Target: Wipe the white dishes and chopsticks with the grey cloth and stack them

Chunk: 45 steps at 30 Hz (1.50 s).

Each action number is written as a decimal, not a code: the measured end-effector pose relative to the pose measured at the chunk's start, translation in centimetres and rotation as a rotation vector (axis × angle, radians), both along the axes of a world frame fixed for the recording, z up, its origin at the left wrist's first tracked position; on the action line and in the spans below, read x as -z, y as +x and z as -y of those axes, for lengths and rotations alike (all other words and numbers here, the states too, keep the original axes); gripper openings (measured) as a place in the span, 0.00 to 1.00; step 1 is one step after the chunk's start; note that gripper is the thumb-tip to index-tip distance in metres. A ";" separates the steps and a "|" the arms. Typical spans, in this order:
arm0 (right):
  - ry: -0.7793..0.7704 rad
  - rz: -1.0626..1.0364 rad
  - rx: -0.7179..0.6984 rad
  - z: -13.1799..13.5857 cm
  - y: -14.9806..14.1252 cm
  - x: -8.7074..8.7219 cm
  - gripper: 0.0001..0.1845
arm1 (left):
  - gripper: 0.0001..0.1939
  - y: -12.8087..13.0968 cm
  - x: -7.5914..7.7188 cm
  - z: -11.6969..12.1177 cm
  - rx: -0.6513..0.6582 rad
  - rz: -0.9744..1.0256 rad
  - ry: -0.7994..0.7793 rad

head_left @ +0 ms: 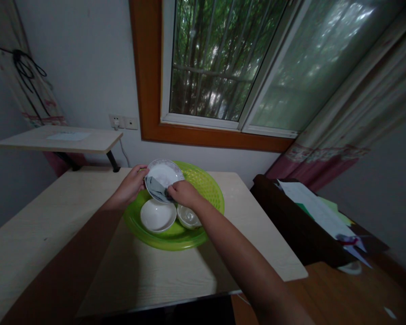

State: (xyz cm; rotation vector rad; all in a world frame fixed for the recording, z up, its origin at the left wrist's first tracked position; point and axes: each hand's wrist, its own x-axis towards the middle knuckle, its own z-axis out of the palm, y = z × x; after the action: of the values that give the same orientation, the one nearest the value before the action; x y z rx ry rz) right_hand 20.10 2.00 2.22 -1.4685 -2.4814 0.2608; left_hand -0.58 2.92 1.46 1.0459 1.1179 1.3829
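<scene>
A white plate (164, 173) with a patterned rim is held tilted above the green basket (176, 243). My left hand (132, 184) grips the plate's left edge, fingers closed on it. In my right hand (182, 193) is a grey cloth (155, 188), pinched and pressed against the lower part of the plate. Just below the plate, a white bowl (157, 215) sits in the basket. Next to it is a second bowl (188, 217), partly covered by my right wrist.
The basket stands on a pale wooden table (257, 230). A raised shelf (37, 137) with a paper on it is at the left back. Behind are a wall socket (123, 122) and a window (223, 63). Papers (314, 207) lie on dark furniture at the right.
</scene>
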 end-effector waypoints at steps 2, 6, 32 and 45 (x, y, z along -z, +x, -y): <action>-0.116 -0.112 -0.146 -0.3 0.1 0.3 0.21 | 0.17 0.0 0.2 -0.1 0.011 -0.017 -0.002; -0.156 -0.335 -0.431 -1.0 0.0 1.1 0.17 | 0.16 -0.2 1.0 -0.6 0.042 -0.019 0.017; 0.376 0.047 0.296 -0.1 1.4 -0.9 0.15 | 0.15 -0.2 0.7 -0.4 -0.023 0.015 0.073; 0.107 -0.625 0.515 -5.0 5.2 1.4 0.12 | 0.15 -0.7 1.1 -1.0 -0.172 0.171 0.137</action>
State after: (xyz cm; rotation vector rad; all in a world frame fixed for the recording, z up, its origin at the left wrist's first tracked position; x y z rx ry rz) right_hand 25.26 7.05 0.84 -1.6077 -1.5595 0.4009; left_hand -1.28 3.87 0.37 0.9244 1.0167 1.6725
